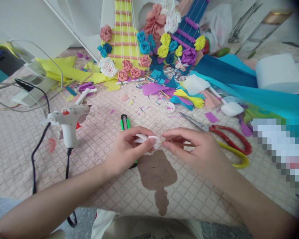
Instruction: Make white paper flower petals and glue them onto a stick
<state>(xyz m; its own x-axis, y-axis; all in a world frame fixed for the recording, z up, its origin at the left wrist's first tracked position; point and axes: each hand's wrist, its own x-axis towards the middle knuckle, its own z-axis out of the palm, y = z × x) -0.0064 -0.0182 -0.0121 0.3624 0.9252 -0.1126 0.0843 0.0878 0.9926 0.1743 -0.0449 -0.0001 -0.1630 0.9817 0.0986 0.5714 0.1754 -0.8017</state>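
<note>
Tablecloth [109,199]; hands [129,146] partly hide white piece [140,136], stick [184,144], cutter [125,122].

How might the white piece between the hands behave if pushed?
The white piece probably bends easily, since its free end splits into thin points. It looks papery, so it's likely light and apt to crease under a firm squeeze.

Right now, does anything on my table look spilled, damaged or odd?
Yes. Below the white piece you're holding, a dark brown patch interrupts the tablecloth's pale grid; stain or peeling, I can't tell. A reddish smear left of the glue gun also stands out.
</note>
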